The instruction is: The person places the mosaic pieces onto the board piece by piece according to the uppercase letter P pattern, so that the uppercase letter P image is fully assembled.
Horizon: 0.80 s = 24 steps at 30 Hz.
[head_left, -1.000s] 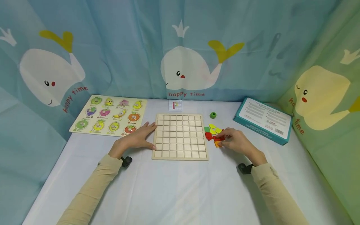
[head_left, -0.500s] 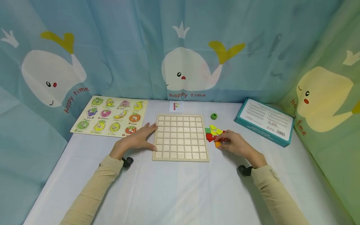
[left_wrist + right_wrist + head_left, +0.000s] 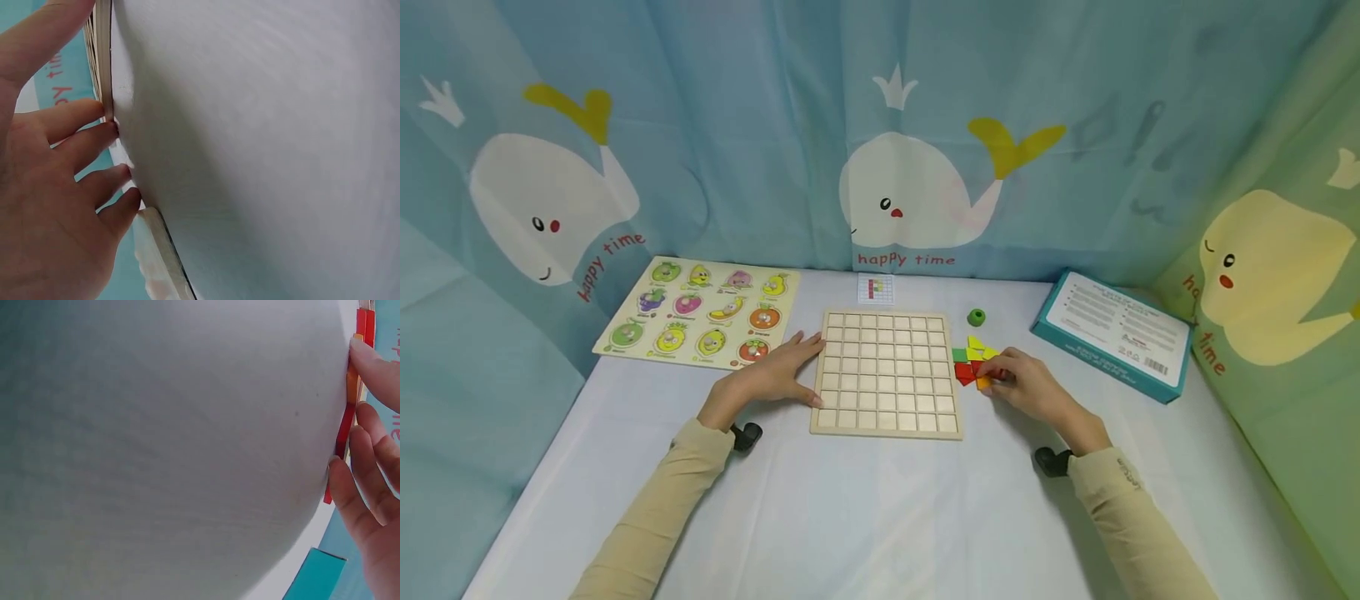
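Note:
In the head view a square wooden grid board (image 3: 887, 435) lies on the table. My left hand (image 3: 775, 371) rests at its left edge, thumb and fingers spread. The left wrist view has this hand (image 3: 62, 181) with fingers stretched out, fingertips low at the table. To the board's right, my right hand (image 3: 1026, 385) bends over a group of flat coloured tiles. Its thumb and index finger pinch an orange tile (image 3: 353, 384). The other fingers lie along a dark red tile (image 3: 344, 432). Beside these are a red tile (image 3: 964, 374), yellow tiles (image 3: 976, 347) and a green tile (image 3: 960, 355).
A small printed grid card (image 3: 876, 289) lies behind the board. Near it stands a green bead-like piece (image 3: 976, 317). A fruit picture puzzle (image 3: 688, 321) occupies the back left, and a teal box (image 3: 1112, 337) the back right. Patterned curtains (image 3: 775, 167) close off the table behind.
My right fingers have nudged the orange tile slightly away from me, and the tiles sit closer together. My left hand stays at the board's edge. The head view has shifted slightly.

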Available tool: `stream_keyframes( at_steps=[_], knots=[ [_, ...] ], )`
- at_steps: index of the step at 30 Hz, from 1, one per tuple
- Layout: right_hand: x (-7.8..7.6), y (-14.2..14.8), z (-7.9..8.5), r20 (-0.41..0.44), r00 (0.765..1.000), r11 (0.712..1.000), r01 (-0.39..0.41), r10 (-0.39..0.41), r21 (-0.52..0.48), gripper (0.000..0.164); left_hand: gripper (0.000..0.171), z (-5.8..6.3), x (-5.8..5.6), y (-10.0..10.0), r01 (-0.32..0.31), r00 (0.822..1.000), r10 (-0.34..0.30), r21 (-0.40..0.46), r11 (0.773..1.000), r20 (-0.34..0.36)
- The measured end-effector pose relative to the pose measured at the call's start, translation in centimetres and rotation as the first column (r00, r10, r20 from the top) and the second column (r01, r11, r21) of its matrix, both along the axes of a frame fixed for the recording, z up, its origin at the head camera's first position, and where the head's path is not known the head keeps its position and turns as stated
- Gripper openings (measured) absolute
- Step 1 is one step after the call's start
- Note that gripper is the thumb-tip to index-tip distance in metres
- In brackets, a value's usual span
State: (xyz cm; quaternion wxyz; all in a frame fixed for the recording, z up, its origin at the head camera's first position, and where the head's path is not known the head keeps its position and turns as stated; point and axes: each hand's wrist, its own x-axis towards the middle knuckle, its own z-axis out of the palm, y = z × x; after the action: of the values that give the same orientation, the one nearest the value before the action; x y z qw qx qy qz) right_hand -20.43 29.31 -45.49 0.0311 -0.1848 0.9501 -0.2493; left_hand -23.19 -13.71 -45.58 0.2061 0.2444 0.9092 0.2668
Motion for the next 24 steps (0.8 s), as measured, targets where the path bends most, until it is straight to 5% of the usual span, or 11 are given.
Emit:
stream_keyframes(
  at_steps=[13, 24],
  knots=[
    [-0.4, -0.4, 0.7, 0.088, 0.995, 0.999, 0.052, -0.053, 0.011, 0.018, 0.108, 0.2, 0.2, 0.0, -0.007, 1.0, 0.007, 0.011, 1.0, -0.007],
    [-1.0, -1.3, 1.1, 0.099, 0.989, 0.983, 0.126, -0.113, -0.137, 0.014, 0.107, 0.4, 0.1, 0.2, -0.003, 1.0, 0.003, -0.013, 1.0, 0.002]
  ],
)
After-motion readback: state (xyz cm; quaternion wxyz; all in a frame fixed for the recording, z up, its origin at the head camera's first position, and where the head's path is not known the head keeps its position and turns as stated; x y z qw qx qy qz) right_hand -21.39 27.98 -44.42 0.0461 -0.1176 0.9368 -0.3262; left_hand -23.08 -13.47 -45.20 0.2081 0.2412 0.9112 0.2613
